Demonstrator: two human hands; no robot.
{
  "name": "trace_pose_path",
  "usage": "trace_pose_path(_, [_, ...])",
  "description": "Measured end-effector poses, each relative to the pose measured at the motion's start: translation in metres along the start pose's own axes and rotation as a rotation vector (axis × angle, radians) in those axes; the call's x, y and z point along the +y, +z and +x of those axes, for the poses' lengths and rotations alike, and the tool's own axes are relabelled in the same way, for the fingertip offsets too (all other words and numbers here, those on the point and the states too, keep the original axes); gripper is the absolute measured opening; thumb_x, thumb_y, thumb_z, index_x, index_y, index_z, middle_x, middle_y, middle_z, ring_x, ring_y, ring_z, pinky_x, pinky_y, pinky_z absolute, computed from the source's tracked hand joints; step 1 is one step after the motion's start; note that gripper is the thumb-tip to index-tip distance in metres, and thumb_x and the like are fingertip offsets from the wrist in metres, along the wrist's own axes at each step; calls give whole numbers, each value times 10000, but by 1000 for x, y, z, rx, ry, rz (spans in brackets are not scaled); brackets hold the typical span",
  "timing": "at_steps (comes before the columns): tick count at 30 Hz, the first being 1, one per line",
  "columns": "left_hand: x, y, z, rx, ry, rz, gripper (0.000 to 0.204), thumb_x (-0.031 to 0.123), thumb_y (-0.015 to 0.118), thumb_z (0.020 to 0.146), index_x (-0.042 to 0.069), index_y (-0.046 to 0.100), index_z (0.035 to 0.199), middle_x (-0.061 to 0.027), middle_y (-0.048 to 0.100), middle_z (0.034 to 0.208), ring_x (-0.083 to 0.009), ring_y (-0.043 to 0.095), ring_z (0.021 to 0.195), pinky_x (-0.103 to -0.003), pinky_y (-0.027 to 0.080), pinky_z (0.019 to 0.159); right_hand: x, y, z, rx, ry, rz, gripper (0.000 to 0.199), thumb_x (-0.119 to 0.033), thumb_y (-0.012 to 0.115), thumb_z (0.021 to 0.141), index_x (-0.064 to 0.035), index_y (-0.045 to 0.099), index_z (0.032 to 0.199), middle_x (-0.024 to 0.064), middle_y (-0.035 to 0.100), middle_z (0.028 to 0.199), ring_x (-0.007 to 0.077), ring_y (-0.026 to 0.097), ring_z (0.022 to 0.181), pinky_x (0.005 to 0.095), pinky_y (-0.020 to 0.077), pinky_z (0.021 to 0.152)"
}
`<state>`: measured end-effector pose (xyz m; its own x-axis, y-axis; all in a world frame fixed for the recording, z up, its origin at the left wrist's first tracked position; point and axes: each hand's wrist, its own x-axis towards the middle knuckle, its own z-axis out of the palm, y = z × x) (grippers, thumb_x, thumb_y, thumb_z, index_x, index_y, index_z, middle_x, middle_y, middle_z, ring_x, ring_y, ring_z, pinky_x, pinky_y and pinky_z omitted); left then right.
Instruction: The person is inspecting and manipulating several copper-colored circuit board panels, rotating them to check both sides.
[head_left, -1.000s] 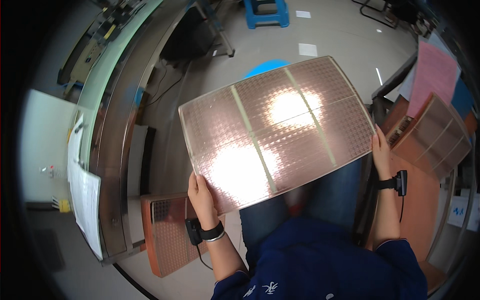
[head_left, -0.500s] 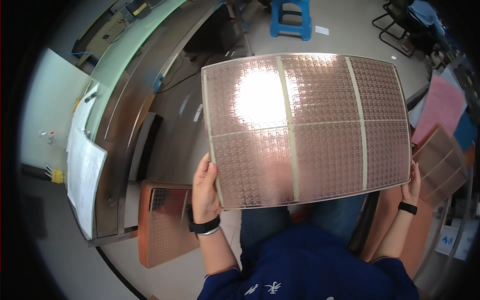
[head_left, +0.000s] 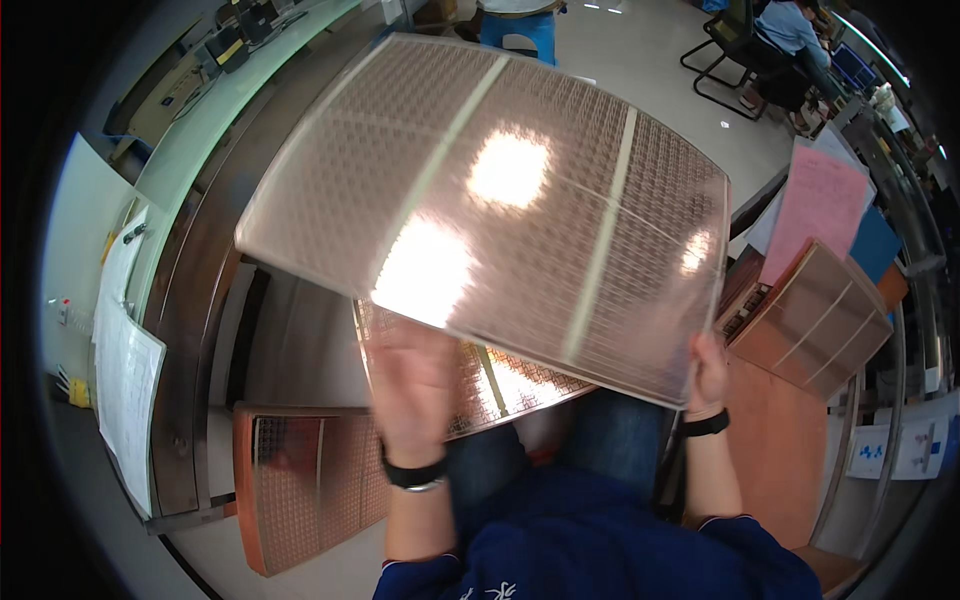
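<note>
A large copper-coloured circuit board panel (head_left: pixel 560 240), marked into sections by pale strips, is tilted in front of me with light glaring off it. My right hand (head_left: pixel 709 372) grips its lower right edge. Beneath it, a second copper panel (head_left: pixel 475 385) lies over my lap, mostly covered by the upper one. My left hand (head_left: pixel 412 385) is smeared by motion, at the upper panel's lower edge and over the left part of the lower panel. Whether its fingers hold either panel cannot be made out.
A stack of copper panels (head_left: pixel 315 490) leans at lower left, beside a metal-edged bench (head_left: pixel 190 330). More panels (head_left: pixel 815 315) rest at right on a brown board (head_left: pixel 775 440), below a pink sheet (head_left: pixel 815 205). Farther back are a blue stool (head_left: pixel 520 35) and a seated person (head_left: pixel 790 35).
The upper panel has swung up and leftward, now slanting down to the right. A second panel shows beneath it. My left hand has left the upper panel's left edge; my right hand shifted left.
</note>
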<state>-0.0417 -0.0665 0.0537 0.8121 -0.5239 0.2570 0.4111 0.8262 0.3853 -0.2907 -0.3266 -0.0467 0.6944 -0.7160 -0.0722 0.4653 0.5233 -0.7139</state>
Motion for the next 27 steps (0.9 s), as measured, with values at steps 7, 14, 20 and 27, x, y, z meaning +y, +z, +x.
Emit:
trace_pose_path(7, [-32, 27, -12, 170, -111, 273, 430, 91, 485, 912, 35, 333, 1310, -115, 442, 1282, -213, 458, 1156, -361, 389, 973, 34, 71, -9, -304, 332, 247, 390, -154, 531, 890, -69, 434, 1258, 119, 540, 1179, 267, 526, 1089, 438, 436, 925])
trace_pose_path(14, [7, -5, -10, 313, -116, 452, 422, 194, 450, 944, 12, 368, 1316, -102, 518, 1204, -159, 498, 1100, -298, 391, 940, -60, 54, 30, -141, 9, -71, 519, -341, 335, 967, -1, 309, 1359, 169, 501, 1258, 249, 523, 1111, 356, 432, 940])
trace_pose_path(20, [2, -8, -5, 282, -161, 520, 429, 213, 479, 930, 15, 395, 1302, -100, 543, 1176, -162, 502, 1102, -295, 390, 929, -66, 50, 33, -53, 51, -479, 438, -250, 402, 956, 51, 422, 1275, 129, 560, 1177, 160, 576, 1009, 269, 469, 866])
trace_pose_path(27, [2, -9, -4, 304, -181, 527, 395, 202, 480, 929, 18, 423, 1273, -92, 560, 1144, -153, 531, 1057, -287, 414, 901, -57, 57, 27, -43, 54, -453, 392, -203, 427, 948, 64, 464, 1232, 106, 579, 1141, 133, 582, 977, 254, 471, 840])
